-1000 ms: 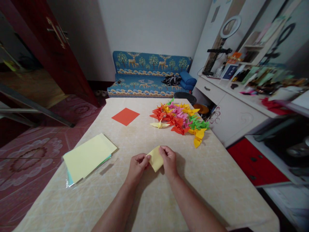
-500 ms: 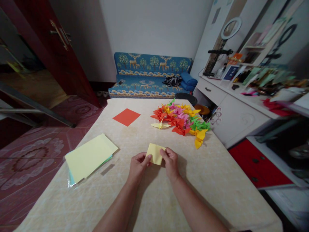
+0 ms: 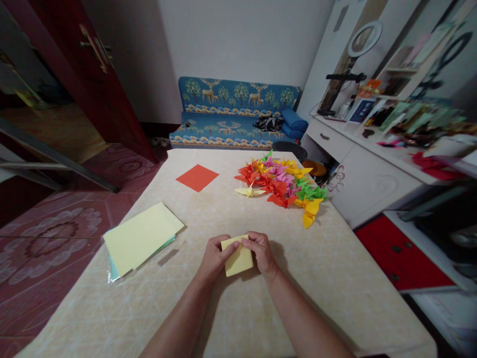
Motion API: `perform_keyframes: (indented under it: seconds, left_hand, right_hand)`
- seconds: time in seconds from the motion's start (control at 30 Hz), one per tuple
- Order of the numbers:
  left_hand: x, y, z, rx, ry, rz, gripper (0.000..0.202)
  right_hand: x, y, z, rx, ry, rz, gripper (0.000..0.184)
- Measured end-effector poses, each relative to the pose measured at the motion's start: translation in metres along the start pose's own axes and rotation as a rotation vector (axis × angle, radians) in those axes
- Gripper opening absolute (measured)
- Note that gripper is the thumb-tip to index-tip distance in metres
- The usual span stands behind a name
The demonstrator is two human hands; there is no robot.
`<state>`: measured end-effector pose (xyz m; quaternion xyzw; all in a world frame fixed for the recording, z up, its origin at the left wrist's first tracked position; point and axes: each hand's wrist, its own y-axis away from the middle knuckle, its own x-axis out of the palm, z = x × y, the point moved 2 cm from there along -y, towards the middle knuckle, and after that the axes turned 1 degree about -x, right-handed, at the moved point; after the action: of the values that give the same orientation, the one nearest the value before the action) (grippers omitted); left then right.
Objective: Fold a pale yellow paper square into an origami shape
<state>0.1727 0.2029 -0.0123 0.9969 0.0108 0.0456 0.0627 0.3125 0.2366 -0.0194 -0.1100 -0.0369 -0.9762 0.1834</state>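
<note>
A small folded yellow paper (image 3: 237,260) is held just above the beige table (image 3: 328,278) near its front middle. My left hand (image 3: 213,256) pinches its left edge with thumb and fingers closed. My right hand (image 3: 260,250) grips its upper right edge, fingers curled over the top. The paper is a flat folded square, tilted slightly.
A stack of pale yellow sheets (image 3: 143,237) lies at the left edge. A red square sheet (image 3: 197,177) lies further back. A heap of several coloured paper cranes (image 3: 283,184) sits back right. A white desk (image 3: 357,164) stands right, a blue sofa (image 3: 234,114) behind.
The yellow paper has been turned and brought lower toward me between both hands. The camera view has shifted slightly downward.
</note>
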Motion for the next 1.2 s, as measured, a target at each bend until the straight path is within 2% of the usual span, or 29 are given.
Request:
perform_keyframes:
  seconds: [0.2,0.3,0.6,0.87,1.03,1.2]
  left_hand:
    - [0.002,0.003,-0.003,0.021,-0.086,0.153,0.036]
    - [0.002,0.003,-0.002,-0.012,-0.063,0.174,0.033]
    - [0.0,0.004,0.0,-0.053,0.046,0.126,0.031]
    - [-0.001,0.003,-0.008,0.084,0.111,-0.129,0.035]
    - [0.003,0.002,-0.01,0.116,0.06,-0.082,0.028]
    - [-0.002,-0.001,0.003,0.007,0.095,-0.037,0.031]
  right_hand:
    - [-0.002,0.003,0.0,0.104,-0.017,0.103,0.017]
    - [-0.002,0.004,0.001,0.129,-0.022,0.119,0.017]
    - [-0.003,0.002,0.006,0.035,-0.064,-0.054,0.025]
    - [-0.012,-0.001,0.005,-0.076,-0.103,-0.254,0.027]
    - [-0.009,0.0,0.001,-0.075,-0.07,-0.23,0.027]
    - [-0.006,0.0,0.006,-0.082,0.041,-0.127,0.022]
